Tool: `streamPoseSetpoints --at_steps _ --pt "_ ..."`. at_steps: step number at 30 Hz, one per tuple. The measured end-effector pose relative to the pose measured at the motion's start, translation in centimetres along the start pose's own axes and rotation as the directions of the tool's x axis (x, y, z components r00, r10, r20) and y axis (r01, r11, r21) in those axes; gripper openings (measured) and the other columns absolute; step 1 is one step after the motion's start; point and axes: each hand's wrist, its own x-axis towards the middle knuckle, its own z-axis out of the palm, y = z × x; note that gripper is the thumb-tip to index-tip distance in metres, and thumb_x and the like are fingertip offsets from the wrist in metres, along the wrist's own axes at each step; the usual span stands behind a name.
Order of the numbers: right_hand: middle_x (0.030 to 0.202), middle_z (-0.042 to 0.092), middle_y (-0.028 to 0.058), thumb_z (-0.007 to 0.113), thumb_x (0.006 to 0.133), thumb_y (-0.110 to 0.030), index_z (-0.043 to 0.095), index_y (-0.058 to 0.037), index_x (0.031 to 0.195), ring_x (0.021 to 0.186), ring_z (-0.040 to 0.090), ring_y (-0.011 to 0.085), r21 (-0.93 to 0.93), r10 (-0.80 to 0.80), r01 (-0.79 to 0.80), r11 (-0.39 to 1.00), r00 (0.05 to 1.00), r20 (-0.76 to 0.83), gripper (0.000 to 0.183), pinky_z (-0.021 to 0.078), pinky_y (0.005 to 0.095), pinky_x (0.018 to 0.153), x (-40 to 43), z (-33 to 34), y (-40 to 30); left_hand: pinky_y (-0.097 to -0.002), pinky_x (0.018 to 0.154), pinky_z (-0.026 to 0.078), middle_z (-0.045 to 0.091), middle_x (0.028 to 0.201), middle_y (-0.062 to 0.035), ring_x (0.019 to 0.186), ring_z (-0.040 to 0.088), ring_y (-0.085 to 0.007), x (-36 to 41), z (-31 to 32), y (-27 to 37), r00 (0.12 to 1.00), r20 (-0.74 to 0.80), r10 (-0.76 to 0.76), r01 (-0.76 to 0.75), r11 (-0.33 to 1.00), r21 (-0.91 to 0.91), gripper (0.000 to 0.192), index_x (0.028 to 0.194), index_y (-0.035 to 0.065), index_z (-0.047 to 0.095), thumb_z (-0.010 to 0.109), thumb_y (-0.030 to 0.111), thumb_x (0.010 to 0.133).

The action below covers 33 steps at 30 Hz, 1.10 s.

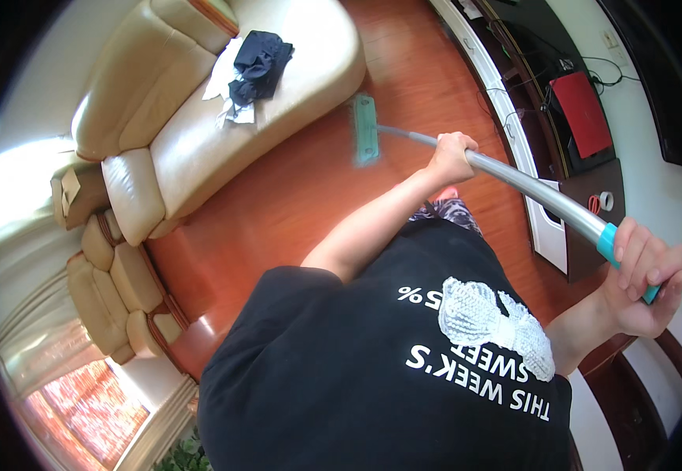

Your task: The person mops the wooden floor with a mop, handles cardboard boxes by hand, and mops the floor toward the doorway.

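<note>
A flat mop with a green rectangular head (367, 129) lies across the view, its head on the reddish wood floor (258, 235) beside the sofa. Its silver pole (544, 191) slants up from the head towards the right. My left hand (454, 158) is wrapped around the lower part of this pole. At the upper end, my right hand (647, 277) grips the teal handle (609, 241), whose tip shows below the fingers. Motion blurs the mop head's edges.
A cream leather sofa (211, 159) holds crumpled dark clothing (258, 65) on its seat. On the right runs a low cabinet (514, 118) with loose cables and a red flat object (581, 115). An armchair (117, 288) and a cardboard box (81, 197) stand left.
</note>
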Motion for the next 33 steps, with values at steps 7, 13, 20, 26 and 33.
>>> streamPoseSetpoints --at_steps 7,13,20,26,33 --pt "0.049 0.036 -0.0047 0.037 0.089 -0.032 0.043 -0.0125 0.076 0.044 0.033 0.0083 0.0 0.01 -0.01 1.0 0.996 0.094 0.024 0.0309 0.029 0.063 3.7 -2.6 1.0 -0.0385 0.053 0.043 0.055 0.057 -0.0151 0.058 0.055 -0.0321 3.4 0.0 -1.0 0.991 -0.117 0.058 -0.063 0.997 -0.037 0.021 0.055 0.0021 0.055 0.069 0.016 0.063" --pt "0.053 0.045 -0.0049 0.064 0.075 -0.047 0.047 -0.0085 0.086 0.046 0.043 0.0076 0.16 -0.152 0.076 0.984 0.823 0.547 0.043 0.0377 0.0252 0.06 12.5 -7.2 4.7 -0.0393 0.052 0.043 0.053 0.056 -0.0157 0.055 0.053 -0.034 7.6 -0.9 -1.1 0.984 -0.177 0.037 -0.038 0.999 0.001 0.021 0.051 0.0046 0.054 0.065 0.019 0.062" --pt "0.047 0.045 -0.0041 0.059 0.082 -0.041 0.05 -0.0072 0.076 0.037 0.044 0.0078 0.141 -0.078 0.001 0.99 0.838 0.54 0.035 0.0406 0.023 0.047 17.3 -11.5 5.8 -0.0393 0.045 0.038 0.047 0.049 -0.0154 0.048 0.049 -0.0342 12.2 1.3 -0.5 0.937 -0.343 -0.071 0.07 0.997 -0.016 0.029 0.047 0.0055 0.049 0.065 0.021 0.067" --pt "0.048 0.044 -0.0011 0.053 0.086 -0.038 0.049 -0.0032 0.078 0.039 0.042 0.0113 0.205 -0.13 0.012 0.979 0.808 0.574 0.036 0.0392 0.0241 0.043 22.0 -15.7 5.6 -0.0402 0.046 0.039 0.049 0.05 -0.0153 0.049 0.05 -0.0347 17.6 2.8 0.9 0.95 -0.309 -0.049 0.045 0.999 -0.018 0.03 0.047 0.0066 0.05 0.063 0.022 0.069" --pt "0.048 0.044 -0.0075 0.052 0.086 -0.034 0.047 -0.0113 0.074 0.04 0.043 0.0043 0.107 -0.167 0.131 0.986 0.85 0.5 0.026 0.0427 0.0186 0.051 24.4 -15.9 7.2 -0.0395 0.044 0.041 0.046 0.046 -0.0144 0.046 0.049 -0.0343 22.6 1.4 -0.3 0.954 -0.296 0.047 -0.011 0.992 0.122 0.029 0.047 0.0079 0.05 0.062 0.021 0.069"
